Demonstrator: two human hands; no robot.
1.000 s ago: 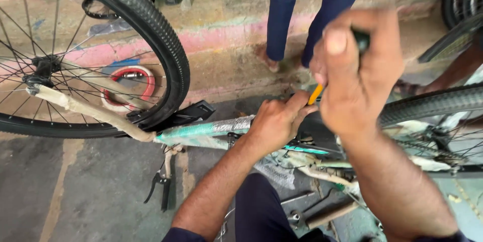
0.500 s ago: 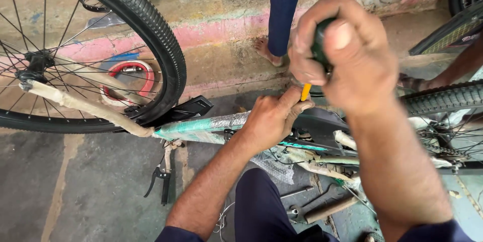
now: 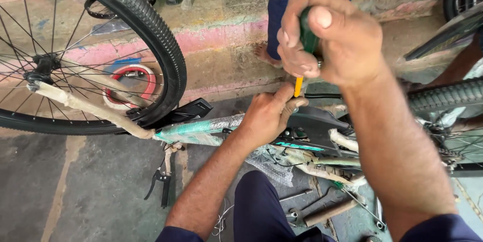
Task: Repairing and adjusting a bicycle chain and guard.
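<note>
A bicycle lies on its side on the floor, its frame [image 3: 201,130] wrapped in teal plastic and brown paper. My left hand [image 3: 267,113] grips the frame by the black chain cover [image 3: 314,126]. My right hand [image 3: 332,38] is closed around the green handle of a screwdriver [image 3: 308,40] held upright, its yellow shank pointing down between my left fingers. The tip is hidden by my left hand. The front wheel [image 3: 151,30] stands at the left, the rear tyre [image 3: 445,96] at the right.
Black pliers [image 3: 160,184] lie on the concrete floor below the frame. A hammer [image 3: 329,212] and small tools lie near my knee [image 3: 261,206]. A red and white ring [image 3: 128,88] sits behind the spokes. Another person's legs [image 3: 282,5] stand beyond the bicycle.
My right hand with the screwdriver has shifted left and upright over the left hand. The left hand keeps its grip on the frame.
</note>
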